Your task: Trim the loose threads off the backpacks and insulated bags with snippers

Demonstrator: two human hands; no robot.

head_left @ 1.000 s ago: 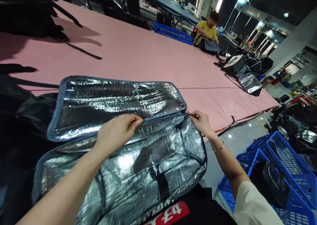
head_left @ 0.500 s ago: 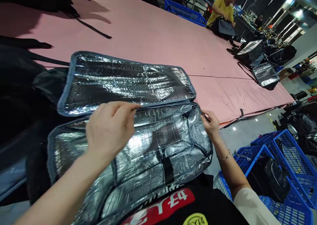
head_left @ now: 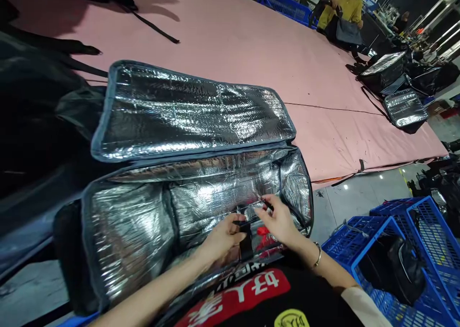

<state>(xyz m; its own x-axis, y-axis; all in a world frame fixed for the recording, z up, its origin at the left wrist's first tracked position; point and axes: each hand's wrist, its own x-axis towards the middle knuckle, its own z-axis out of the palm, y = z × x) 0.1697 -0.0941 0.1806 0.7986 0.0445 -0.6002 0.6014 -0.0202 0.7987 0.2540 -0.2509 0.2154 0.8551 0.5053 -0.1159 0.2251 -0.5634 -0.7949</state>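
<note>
Over the foil-lined bag (head_left: 131, 224) | left hand (head_left: 221, 239) half-curled, hold unclear | right hand (head_left: 281, 224) pinching small dark object (head_left: 268, 203)

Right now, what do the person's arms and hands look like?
The left hand and left arm are bare, with no sleeve in view. The right hand is ungloved, with a thin metallic bangle at its wrist and a cream sleeve higher up.

Bare hands (head_left: 281, 223), right-wrist bracelet (head_left: 318, 254), cream sleeve (head_left: 362, 309), black apron (head_left: 318, 296), white-lettered red panel (head_left: 251, 292), round yellow emblem (head_left: 292, 319)
</note>
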